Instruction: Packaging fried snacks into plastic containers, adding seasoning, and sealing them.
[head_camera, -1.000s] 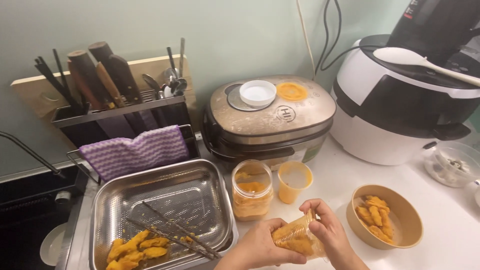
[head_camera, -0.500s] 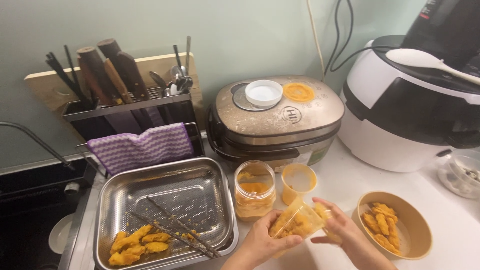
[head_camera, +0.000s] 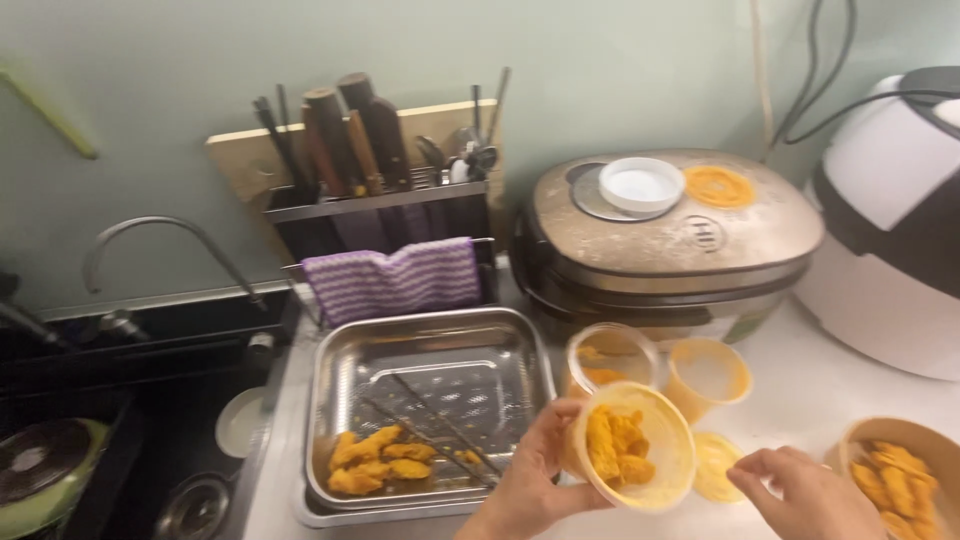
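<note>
While the left hand (head_camera: 528, 478) grips a clear plastic tub (head_camera: 630, 446) of orange pieces, tilted over the counter, the right hand (head_camera: 808, 490) hovers beside it, fingers loosely curled and holding nothing. An orange lid (head_camera: 718, 465) lies between them. To the left, a steel tray (head_camera: 430, 360) holds more pieces and chopsticks (head_camera: 440, 430); a wooden bowl (head_camera: 900, 470) sits at right.

Tub (head_camera: 630, 447) between steel tray (head_camera: 430, 350), left, and bowl (head_camera: 900, 470), right.

Home kitchen; sink tap (head_camera: 160, 245), knife rack (head_camera: 375, 205), cooker (head_camera: 665, 245).
</note>
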